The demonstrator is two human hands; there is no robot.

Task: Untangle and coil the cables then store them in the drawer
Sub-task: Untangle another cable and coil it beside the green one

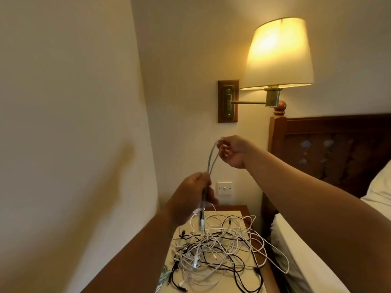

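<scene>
One cable in hand: thin pale green-grey cable [212, 160], doubled into a long narrow loop and raised above the table. Its tails hang below the lower hand toward the heap; whether they are caught in it cannot be told.
Right hand [232, 152]: uppermost; thumb and fingertips pinched together on the bend of the loop.
Left hand [193, 195]: lower; fingers curled and clamped round both strands of the same cable.
Stock on table: tangled heap of thin white and black cables [215, 246]; some strands trail over the edge on the bed side.
Table: wooden bedside table with cream top [230, 212], set between wall and bed.
Drawer: not in view.
Step in hand: judged to be coiling, the first fold of one cable lifted from the heap.
Next move calls for: probably drawing the tails clear, then folding again into even loops, with the strands held firmly so the coil does not spring open.
</scene>
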